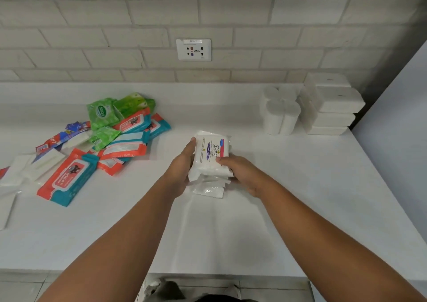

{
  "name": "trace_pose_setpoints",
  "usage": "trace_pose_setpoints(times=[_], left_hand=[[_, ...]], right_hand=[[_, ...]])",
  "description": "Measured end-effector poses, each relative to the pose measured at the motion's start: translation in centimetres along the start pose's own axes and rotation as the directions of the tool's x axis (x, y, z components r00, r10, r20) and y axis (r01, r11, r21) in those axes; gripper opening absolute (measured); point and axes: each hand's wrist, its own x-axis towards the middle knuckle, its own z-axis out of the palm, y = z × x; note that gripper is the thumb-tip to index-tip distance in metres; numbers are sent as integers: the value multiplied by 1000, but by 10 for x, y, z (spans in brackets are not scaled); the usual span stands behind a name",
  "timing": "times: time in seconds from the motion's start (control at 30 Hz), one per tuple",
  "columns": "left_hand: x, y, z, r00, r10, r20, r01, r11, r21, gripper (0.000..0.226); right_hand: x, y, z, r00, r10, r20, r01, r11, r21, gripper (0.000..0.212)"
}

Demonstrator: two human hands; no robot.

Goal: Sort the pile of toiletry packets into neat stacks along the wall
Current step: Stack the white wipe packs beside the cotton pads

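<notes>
Both of my hands hold a small stack of white Dove soap packets [211, 153] above the middle of the white counter [231, 227]. My left hand [182, 165] grips the stack's left side and my right hand [242, 174] grips its lower right corner. A loose pile of packets [97, 144] lies at the left: green tissue packs [104, 113], red-and-teal wipe packs [67, 176], toothpaste tubes [62, 137] and white packets [47, 160]. By the wall at the right stand white tissue packs in a neat stack [332, 105].
White paper rolls [279, 114] stand bundled left of the tissue stack. A power socket [193, 50] sits in the brick wall behind. A grey side wall [397, 139] bounds the counter at the right. The counter's front edge runs near my body.
</notes>
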Motion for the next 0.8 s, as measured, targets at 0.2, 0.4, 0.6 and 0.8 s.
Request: trace_pose_setpoints(times=[0.2,0.4,0.6,0.8], left_hand=[[0,-15,3,996,44,79,-42,999,-26,38],[17,-25,12,994,54,98,-53,999,-9,42],[34,-25,26,989,69,131,-65,997,-33,43],[57,-12,48,985,39,167,-29,998,-64,45]], right_hand=[[2,19,23,988,-103,-114,126,969,213,36],[10,24,15,979,-140,-146,175,950,260,36],[15,20,3,967,-159,-200,205,949,239,33],[33,7,-21,954,-131,-271,186,965,188,26]])
